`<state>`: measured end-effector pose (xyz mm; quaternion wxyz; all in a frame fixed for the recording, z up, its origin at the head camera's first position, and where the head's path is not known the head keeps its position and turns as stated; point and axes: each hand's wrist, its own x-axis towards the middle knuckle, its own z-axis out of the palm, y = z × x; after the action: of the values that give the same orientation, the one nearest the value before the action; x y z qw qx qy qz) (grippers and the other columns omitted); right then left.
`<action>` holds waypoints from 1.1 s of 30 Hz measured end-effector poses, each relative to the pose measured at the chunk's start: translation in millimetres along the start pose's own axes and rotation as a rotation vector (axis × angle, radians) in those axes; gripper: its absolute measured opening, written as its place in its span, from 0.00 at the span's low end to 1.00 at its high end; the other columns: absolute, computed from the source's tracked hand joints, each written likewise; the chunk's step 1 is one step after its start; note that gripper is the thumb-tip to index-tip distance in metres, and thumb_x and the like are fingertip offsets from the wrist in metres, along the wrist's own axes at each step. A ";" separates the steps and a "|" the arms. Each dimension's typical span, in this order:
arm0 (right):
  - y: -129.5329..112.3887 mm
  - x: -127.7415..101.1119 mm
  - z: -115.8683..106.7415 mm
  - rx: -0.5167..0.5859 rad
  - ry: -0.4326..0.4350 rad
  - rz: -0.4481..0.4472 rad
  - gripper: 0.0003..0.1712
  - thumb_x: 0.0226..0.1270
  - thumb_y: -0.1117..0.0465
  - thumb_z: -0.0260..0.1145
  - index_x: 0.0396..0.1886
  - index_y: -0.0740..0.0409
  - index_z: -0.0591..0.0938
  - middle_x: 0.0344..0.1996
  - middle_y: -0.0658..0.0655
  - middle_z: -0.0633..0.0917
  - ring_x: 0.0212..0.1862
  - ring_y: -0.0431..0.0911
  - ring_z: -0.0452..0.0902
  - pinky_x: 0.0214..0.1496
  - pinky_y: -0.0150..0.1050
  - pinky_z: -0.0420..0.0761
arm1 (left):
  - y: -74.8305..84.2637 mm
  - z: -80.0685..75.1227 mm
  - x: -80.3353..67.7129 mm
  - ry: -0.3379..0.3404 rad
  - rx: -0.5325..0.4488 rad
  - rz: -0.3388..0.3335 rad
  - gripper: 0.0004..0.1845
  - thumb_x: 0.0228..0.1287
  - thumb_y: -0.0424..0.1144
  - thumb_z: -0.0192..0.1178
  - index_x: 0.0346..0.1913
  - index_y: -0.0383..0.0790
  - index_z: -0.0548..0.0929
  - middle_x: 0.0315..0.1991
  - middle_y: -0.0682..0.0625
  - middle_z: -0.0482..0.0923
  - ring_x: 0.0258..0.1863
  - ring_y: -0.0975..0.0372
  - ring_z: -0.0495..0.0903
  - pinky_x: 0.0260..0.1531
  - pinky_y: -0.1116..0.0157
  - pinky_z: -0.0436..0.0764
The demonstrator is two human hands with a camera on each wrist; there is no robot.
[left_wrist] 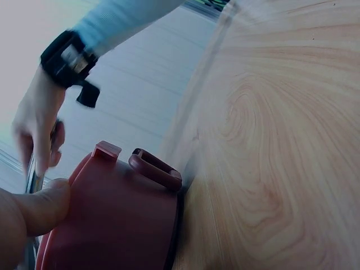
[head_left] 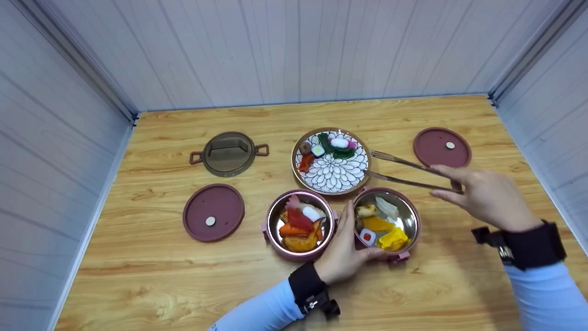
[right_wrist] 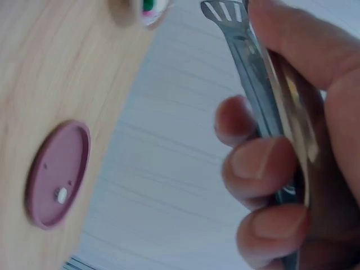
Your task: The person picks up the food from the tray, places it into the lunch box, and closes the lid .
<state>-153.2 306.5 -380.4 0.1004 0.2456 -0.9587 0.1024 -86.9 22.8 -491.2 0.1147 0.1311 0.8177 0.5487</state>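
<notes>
My right hand holds metal tongs, whose spread tips lie at the right edge of a flower-patterned plate. Several small play foods sit along the plate's upper left, among them a green piece and a red-orange piece. With thumb and fingers around its near left side, my left hand grips the right-hand lunch pot. Inside that pot are yellow pieces, a pale translucent piece and a white piece with a red centre. The left wrist view shows the pot's red wall.
A second pot, filled with play food, stands left of my left hand. Two maroon lids lie flat, one at left and one at far right. A brown see-through lid with handles lies behind. Pale walls enclose the table.
</notes>
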 end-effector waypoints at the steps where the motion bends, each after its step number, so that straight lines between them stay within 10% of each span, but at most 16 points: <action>1: 0.4 8.0 0.7 -0.025 -0.005 -0.010 0.32 0.57 0.48 0.76 0.61 0.52 0.82 0.15 0.45 0.72 0.15 0.40 0.60 0.13 0.34 0.61 | 0.1 0.2 0.1 0.000 0.000 0.000 0.63 0.55 0.50 0.73 0.80 0.39 0.37 0.80 0.44 0.34 0.77 0.49 0.34 0.74 0.56 0.44; 7: 2.7 54.4 14.0 -0.121 -0.006 -0.123 0.27 0.58 0.48 0.75 0.57 0.51 0.84 0.26 0.56 0.85 0.23 0.52 0.79 0.15 0.48 0.73 | -1.1 1.0 -0.1 0.000 0.009 0.009 0.62 0.56 0.49 0.73 0.79 0.37 0.37 0.79 0.41 0.35 0.77 0.48 0.35 0.74 0.54 0.45; 15: -2.1 91.9 32.9 -0.238 0.026 -0.254 0.25 0.57 0.51 0.76 0.53 0.53 0.85 0.22 0.58 0.82 0.15 0.51 0.70 0.12 0.45 0.66 | -1.2 0.4 0.3 -0.008 -0.007 0.011 0.62 0.57 0.48 0.73 0.79 0.38 0.36 0.80 0.42 0.34 0.77 0.51 0.36 0.74 0.57 0.44; 33: 1.3 86.3 47.7 -0.159 -0.145 -0.018 0.24 0.62 0.49 0.72 0.57 0.50 0.85 0.29 0.62 0.86 0.26 0.58 0.79 0.18 0.53 0.70 | 0.6 -0.1 1.0 -0.001 -0.003 -0.011 0.63 0.55 0.50 0.74 0.80 0.40 0.37 0.80 0.43 0.35 0.77 0.51 0.37 0.73 0.55 0.46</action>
<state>-234.8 257.0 -405.4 0.0508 0.2522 -0.9663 0.0073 -87.8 23.3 -490.7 0.1183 0.1269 0.8176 0.5490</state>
